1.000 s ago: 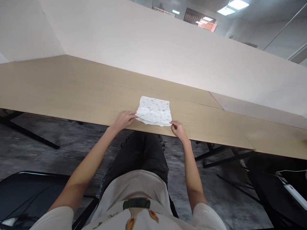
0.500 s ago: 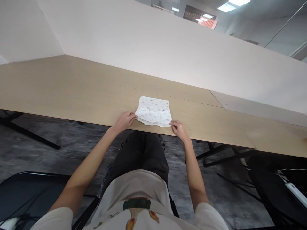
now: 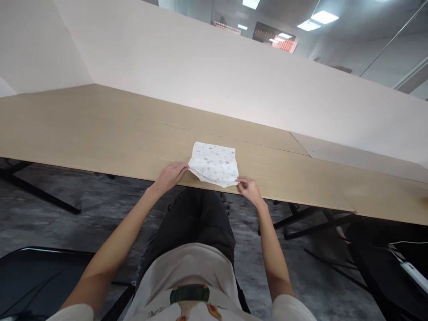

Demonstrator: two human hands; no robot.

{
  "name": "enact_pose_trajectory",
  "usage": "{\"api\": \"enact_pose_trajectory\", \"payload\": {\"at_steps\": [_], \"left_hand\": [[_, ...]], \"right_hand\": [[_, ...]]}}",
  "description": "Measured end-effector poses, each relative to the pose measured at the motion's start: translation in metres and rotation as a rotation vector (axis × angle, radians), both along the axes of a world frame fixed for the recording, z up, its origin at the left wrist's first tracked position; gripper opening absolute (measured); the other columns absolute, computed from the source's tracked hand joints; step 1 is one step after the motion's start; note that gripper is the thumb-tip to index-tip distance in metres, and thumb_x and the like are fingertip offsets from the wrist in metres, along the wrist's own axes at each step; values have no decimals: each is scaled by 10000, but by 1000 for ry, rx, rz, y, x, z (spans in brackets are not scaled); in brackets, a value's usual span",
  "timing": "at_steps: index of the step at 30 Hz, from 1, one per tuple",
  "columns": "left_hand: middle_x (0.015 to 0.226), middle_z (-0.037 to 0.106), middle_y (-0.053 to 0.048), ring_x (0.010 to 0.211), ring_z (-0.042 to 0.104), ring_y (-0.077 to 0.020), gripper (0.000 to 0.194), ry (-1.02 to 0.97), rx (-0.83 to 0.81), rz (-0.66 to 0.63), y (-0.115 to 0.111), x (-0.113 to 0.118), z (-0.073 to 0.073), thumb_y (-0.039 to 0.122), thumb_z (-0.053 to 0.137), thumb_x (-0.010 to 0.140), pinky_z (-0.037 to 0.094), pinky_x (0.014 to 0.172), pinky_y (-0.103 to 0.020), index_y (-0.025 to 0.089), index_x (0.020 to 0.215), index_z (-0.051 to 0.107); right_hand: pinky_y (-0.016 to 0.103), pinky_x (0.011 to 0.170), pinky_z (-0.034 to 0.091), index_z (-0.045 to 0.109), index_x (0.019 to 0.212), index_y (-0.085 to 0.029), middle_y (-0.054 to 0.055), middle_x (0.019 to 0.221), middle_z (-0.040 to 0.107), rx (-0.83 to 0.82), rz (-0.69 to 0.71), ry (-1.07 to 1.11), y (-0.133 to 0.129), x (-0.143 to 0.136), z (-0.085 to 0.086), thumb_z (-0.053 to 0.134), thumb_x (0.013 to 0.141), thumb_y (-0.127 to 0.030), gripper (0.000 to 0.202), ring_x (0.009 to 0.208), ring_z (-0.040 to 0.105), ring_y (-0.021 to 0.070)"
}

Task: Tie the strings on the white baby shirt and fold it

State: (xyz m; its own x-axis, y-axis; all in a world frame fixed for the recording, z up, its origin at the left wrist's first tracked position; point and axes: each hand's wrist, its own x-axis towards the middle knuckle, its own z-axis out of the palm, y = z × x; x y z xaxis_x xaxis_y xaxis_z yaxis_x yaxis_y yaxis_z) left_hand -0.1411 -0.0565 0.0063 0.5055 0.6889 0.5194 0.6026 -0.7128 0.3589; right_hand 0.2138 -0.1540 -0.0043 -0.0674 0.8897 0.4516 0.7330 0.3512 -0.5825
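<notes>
A white cloth [image 3: 214, 161] with a small scattered print lies on the wooden table close to its front edge. It looks folded, with a loose layer along the near side. My left hand [image 3: 172, 175] pinches the cloth's near left corner between thumb and fingers. At the near right corner, my right hand [image 3: 248, 188] also pinches the fabric. The cloth's near edge sags slightly between the two hands. Whether the cloth is a garment or a plain piece of fabric, I cannot tell.
The long wooden table [image 3: 117, 129] runs across the view, backed by a white partition [image 3: 200, 67]. A black chair [image 3: 43, 276] stands at lower left. At right, another dark chair [image 3: 374, 263] carries a white power strip [image 3: 414, 276].
The view has tilted up slightly, so the table and cloth sit lower. My left hand has drawn the near left corner a little outward; both hands keep their pinch.
</notes>
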Motion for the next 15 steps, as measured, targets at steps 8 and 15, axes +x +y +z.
{"api": "enact_pose_trajectory", "payload": {"at_steps": [8, 15], "left_hand": [[1013, 732, -101, 915, 666, -237, 400, -184, -125, 19, -3, 3, -21, 509, 413, 944, 536, 847, -370, 211, 960, 678], [1031, 745, -95, 870, 678, -233, 363, -186, -166, 28, -4, 1, -16, 432, 490, 855, 551, 813, -362, 204, 987, 739]], "right_hand": [[373, 824, 581, 704, 1023, -186, 132, 1100, 685, 61, -142, 70, -13, -20, 5, 575, 817, -235, 249, 847, 671, 207], [288, 649, 587, 666, 915, -280, 8, 769, 692, 310, 117, 303, -115, -126, 102, 658, 877, -265, 43, 669, 652, 152]]}}
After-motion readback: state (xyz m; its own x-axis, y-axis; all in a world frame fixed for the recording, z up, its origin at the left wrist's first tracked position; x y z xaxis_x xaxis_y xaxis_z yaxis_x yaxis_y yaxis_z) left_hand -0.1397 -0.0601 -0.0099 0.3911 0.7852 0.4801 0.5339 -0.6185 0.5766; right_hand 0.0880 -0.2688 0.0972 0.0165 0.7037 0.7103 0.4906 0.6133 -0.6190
